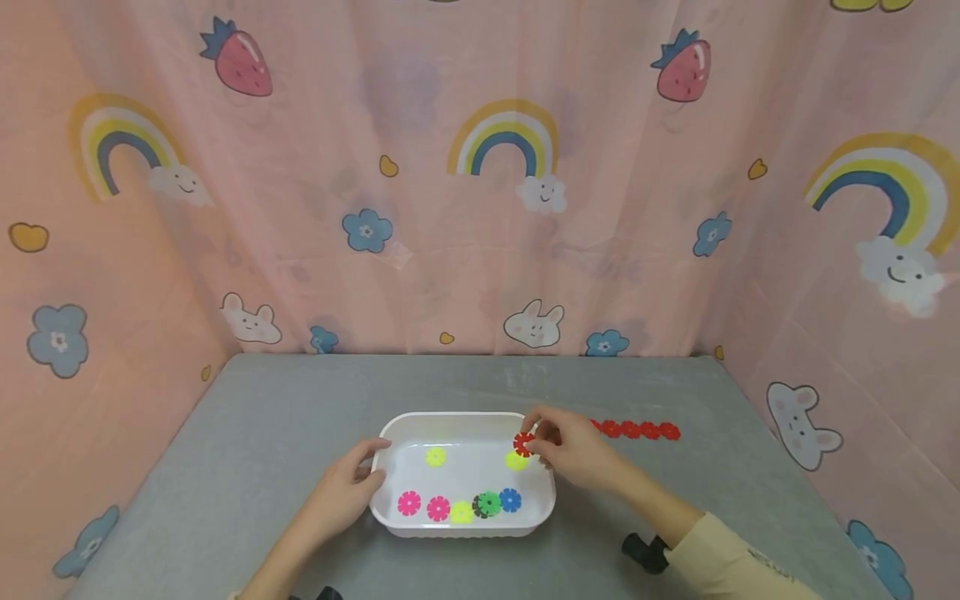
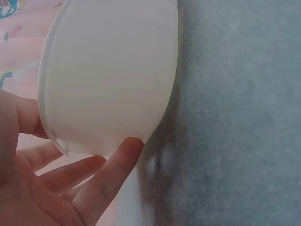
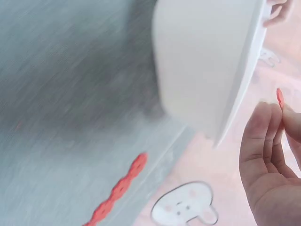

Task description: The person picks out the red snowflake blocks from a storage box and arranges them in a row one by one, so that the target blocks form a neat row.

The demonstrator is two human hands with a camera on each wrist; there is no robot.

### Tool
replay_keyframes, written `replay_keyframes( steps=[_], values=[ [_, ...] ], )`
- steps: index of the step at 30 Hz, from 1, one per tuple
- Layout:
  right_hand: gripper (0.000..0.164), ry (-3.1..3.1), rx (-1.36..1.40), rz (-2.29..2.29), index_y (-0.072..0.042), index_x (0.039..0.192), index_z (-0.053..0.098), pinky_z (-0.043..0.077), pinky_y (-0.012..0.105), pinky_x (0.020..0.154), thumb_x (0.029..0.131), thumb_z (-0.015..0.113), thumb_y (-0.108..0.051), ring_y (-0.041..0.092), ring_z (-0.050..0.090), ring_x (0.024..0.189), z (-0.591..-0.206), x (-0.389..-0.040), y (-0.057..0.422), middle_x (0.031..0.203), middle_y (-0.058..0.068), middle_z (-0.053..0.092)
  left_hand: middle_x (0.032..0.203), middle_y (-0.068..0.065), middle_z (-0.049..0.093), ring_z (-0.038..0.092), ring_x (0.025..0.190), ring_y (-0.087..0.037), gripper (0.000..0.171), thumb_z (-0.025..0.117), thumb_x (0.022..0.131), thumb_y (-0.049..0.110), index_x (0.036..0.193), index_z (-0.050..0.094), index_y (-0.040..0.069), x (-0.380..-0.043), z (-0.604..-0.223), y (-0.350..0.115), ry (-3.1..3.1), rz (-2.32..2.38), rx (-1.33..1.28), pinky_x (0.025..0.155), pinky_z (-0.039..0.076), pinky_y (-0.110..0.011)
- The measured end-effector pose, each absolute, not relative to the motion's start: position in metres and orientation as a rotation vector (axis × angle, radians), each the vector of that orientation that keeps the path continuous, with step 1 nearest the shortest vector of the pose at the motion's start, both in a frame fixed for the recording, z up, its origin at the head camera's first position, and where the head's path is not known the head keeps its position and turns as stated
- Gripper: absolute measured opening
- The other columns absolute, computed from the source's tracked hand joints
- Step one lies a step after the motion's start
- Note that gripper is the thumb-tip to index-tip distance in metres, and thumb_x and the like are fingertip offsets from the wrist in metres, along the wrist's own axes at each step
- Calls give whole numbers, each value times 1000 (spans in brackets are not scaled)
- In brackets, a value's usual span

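Observation:
A white tray (image 1: pixel 465 531) stands on the grey table, with several toothed plastic snowflake discs inside. My left hand (image 1: pixel 347 483) holds its left end, the fingers spread along the rim and outer wall. In the left wrist view, the fingertips (image 2: pixel 129 143) lie against that wall. Above the tray's right end, my right hand (image 1: pixel 573 446) pinches a red snowflake disc (image 1: pixel 523 444) between thumb and fingers. The right wrist view shows this red disc (image 3: pixel 280 97) edge-on at the fingertips. Just below it in the head view lies a yellow disc (image 1: pixel 515 462).
Right of the tray, a row of red discs (image 1: pixel 631 430) lies on the table (image 1: pixel 300 400), partly hidden by my right hand. Pink discs (image 1: pixel 408 503), a green disc (image 1: pixel 489 503) and a blue disc (image 1: pixel 511 500) lie along the tray's near side. A patterned pink curtain (image 1: pixel 420 292) surrounds the table.

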State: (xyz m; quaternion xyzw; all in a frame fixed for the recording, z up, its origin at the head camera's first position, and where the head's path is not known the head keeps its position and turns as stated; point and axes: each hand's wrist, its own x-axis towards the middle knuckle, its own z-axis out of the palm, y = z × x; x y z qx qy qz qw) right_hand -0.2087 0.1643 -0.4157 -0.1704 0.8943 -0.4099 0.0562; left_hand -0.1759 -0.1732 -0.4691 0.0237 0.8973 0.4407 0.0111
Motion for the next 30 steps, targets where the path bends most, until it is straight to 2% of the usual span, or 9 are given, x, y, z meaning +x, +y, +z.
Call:
replay_keyframes(
  steps=[9,17,25,30],
  values=[
    [21,2792,-403,-1226,-10,114,66,56,28,60,94,69,-4,21,61,70,-417,-213,205,83,2,60,140,-22,58,63,117,-45,37,62,97,11,134,61,13,-178,-470,-172,2795,1362,62,95,53,-58],
    [21,2810,-347,-1242,-5,116,65,57,31,62,96,68,-6,21,61,71,-419,-215,234,87,9,64,139,-23,59,64,117,-45,37,62,97,10,134,61,13,-178,-470,-171,2794,1375,74,95,53,-58],
    [19,2834,-325,-1306,-3,116,65,56,33,62,97,65,-5,33,63,74,-426,-219,260,87,10,64,138,-22,59,64,116,-45,36,62,97,10,133,61,12,-177,-471,-172,2792,1379,72,94,53,-58],
    [19,2840,-321,-1375,-1,117,64,57,36,64,98,64,-6,34,63,75,-428,-222,275,89,13,65,138,-22,59,65,115,-44,36,62,97,10,132,62,13,-177,-471,-173,2799,1377,66,95,53,-58]
  ],
)
